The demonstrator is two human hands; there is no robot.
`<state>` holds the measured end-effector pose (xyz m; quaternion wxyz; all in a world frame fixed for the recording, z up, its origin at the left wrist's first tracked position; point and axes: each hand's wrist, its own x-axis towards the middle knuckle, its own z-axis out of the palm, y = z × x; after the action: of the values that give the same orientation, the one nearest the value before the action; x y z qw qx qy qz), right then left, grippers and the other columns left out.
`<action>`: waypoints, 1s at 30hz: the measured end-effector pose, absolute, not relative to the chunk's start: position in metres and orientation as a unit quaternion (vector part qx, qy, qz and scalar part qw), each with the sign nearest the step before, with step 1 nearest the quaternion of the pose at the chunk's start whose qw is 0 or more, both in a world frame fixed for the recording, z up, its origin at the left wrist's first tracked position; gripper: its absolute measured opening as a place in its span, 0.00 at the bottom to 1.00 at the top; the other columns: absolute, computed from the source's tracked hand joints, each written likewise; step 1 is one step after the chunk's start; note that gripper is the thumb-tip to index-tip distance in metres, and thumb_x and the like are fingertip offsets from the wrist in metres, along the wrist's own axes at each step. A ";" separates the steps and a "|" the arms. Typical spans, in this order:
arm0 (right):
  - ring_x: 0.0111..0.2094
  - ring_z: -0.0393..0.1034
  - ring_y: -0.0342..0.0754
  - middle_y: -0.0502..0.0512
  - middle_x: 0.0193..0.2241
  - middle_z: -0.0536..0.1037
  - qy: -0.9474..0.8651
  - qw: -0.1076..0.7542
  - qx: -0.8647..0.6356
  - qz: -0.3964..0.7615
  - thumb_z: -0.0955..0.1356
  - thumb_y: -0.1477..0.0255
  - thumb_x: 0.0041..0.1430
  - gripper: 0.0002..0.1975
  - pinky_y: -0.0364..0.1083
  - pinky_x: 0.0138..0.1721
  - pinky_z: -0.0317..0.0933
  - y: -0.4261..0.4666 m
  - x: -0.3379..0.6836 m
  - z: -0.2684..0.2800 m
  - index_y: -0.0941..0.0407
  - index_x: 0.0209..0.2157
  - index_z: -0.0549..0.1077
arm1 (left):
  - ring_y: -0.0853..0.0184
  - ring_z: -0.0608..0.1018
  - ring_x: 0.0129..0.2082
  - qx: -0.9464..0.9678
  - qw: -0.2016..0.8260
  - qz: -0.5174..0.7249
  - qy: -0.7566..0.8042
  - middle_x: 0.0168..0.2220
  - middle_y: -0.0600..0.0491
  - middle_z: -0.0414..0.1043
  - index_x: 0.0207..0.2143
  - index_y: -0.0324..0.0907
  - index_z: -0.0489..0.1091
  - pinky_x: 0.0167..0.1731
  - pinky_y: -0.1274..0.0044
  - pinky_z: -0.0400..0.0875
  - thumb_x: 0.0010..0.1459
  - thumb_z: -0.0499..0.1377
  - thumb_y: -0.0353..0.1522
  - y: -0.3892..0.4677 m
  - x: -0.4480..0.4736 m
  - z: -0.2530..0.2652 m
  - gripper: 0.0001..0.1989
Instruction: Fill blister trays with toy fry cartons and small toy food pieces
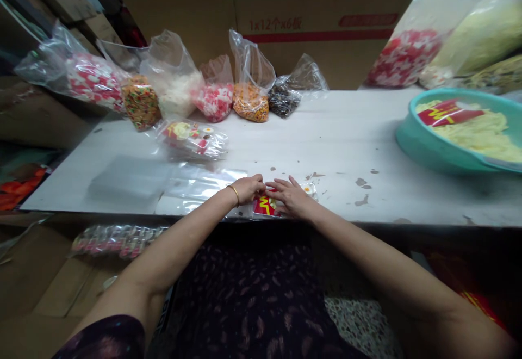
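A clear plastic bag with a printed red, yellow and white front [265, 205] lies flat at the table's front edge, under both hands. My left hand [248, 188], with a gold bangle at the wrist, is closed in a pinch at the bag's left part; its fingertips partly hide what they grip. My right hand [294, 198] lies over the bag's right part with its fingers spread, covering much of the print. Left of the hands, flat clear plastic bags [196, 187] lie on the table. Behind them is a pile of printed bags [193, 138].
Along the back stand bags of pink-and-white pieces [95, 81], multicoloured bits [141, 102], orange pieces [250, 102] and dark bits [284, 98]. A turquoise basin [432, 149] at the right holds pale yellow pieces and a red packet. A large cardboard box [318, 60] stands behind.
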<state>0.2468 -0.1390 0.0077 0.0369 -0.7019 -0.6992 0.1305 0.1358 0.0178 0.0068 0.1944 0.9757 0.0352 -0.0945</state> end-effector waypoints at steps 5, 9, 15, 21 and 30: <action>0.54 0.56 0.54 0.57 0.54 0.63 -0.626 0.164 -0.754 0.109 0.65 0.63 0.52 0.27 0.57 0.54 0.49 -0.164 0.265 0.018 0.52 0.54 0.61 | 0.70 0.68 0.29 0.974 0.201 -0.100 0.038 0.34 0.54 0.63 0.29 0.43 0.70 0.29 0.79 0.61 0.48 0.53 0.27 0.020 0.134 0.006 0.07; 0.34 0.70 0.50 0.58 0.32 0.76 -0.366 0.253 -0.883 0.151 0.61 0.65 0.55 0.15 0.49 0.36 0.64 -0.201 0.290 0.012 0.57 0.36 0.75 | 0.70 0.68 0.29 0.970 0.219 -0.100 0.045 0.33 0.54 0.63 0.28 0.44 0.70 0.28 0.79 0.61 0.46 0.53 0.26 0.021 0.133 0.007 0.07; 0.14 0.60 0.41 0.48 0.11 0.68 -0.157 0.476 -0.790 0.354 0.69 0.65 0.40 0.11 0.41 0.16 0.57 -0.198 0.274 -0.006 0.59 0.23 0.73 | 0.71 0.68 0.30 0.961 0.274 -0.043 0.010 0.31 0.55 0.64 0.27 0.42 0.67 0.31 0.80 0.62 0.47 0.50 0.24 -0.008 0.154 0.009 0.09; 0.13 0.59 0.39 0.47 0.10 0.66 -0.139 0.611 -0.665 0.406 0.70 0.67 0.35 0.10 0.40 0.16 0.57 -0.170 0.245 -0.023 0.59 0.16 0.68 | 0.71 0.67 0.28 0.953 0.301 0.028 -0.017 0.33 0.54 0.64 0.28 0.40 0.67 0.29 0.80 0.63 0.47 0.52 0.26 -0.060 0.199 0.000 0.05; 0.45 0.64 0.54 0.61 0.45 0.71 -0.458 0.347 -0.810 0.120 0.63 0.57 0.50 0.24 0.53 0.44 0.61 -0.190 0.283 0.009 0.56 0.46 0.69 | 0.75 0.68 0.26 0.750 0.557 0.268 0.234 0.35 0.53 0.65 0.42 0.41 0.66 0.30 0.79 0.67 0.52 0.53 0.31 -0.004 0.140 0.006 0.13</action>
<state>0.2831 -0.1900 0.0092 0.3471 -0.8096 -0.4579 0.1200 0.1405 -0.0035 0.0056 0.5573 0.7504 0.2338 0.2676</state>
